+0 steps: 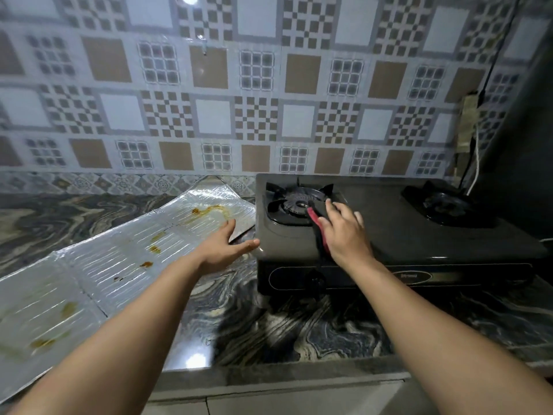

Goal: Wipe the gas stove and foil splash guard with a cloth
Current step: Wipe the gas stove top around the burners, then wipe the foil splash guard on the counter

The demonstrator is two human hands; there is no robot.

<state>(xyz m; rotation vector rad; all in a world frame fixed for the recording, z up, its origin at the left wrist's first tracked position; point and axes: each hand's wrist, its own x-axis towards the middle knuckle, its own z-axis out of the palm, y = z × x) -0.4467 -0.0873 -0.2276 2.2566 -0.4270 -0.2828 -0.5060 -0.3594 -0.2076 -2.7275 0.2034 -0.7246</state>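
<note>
Counter: the dark marbled stone counter [269, 333] carries everything; both forearms reach forward over its near edge.
Foil guard: the crinkled silver foil splash guard [98, 274] lies flat on the counter to the left, its long axis running from the near-left corner up toward the stove's left side; brown and yellowish stains dot it along that length.
Left hand: the left hand [223, 245] hovers with fingers straight and spread at the foil's far end, thumb tip just beside the stove's front-left corner, gripping nothing.
Stove: the black two-burner gas stove [389, 235] sits right of the foil, its long axis across the view.
Right hand: the right hand [344, 232] rests palm-down on the stove top, fingers extended toward the left burner.
Cloth: a red and dark cloth [320, 232] is pressed under that palm, showing along the hand's left edge, its red tip touching the rim of the left burner [299, 203].
Far burner: the right burner [443, 203] lies well apart from both hands, further right.
Wall: a patterned checked tile wall [239, 100] rises behind.
Deciding relation: the cloth is on the stove under the right hand, while the stained foil lies to its left, nearer the left hand. Judged from this, wiping the foil means carrying the cloth leftward, then stroking along the foil's diagonal toward the person.
</note>
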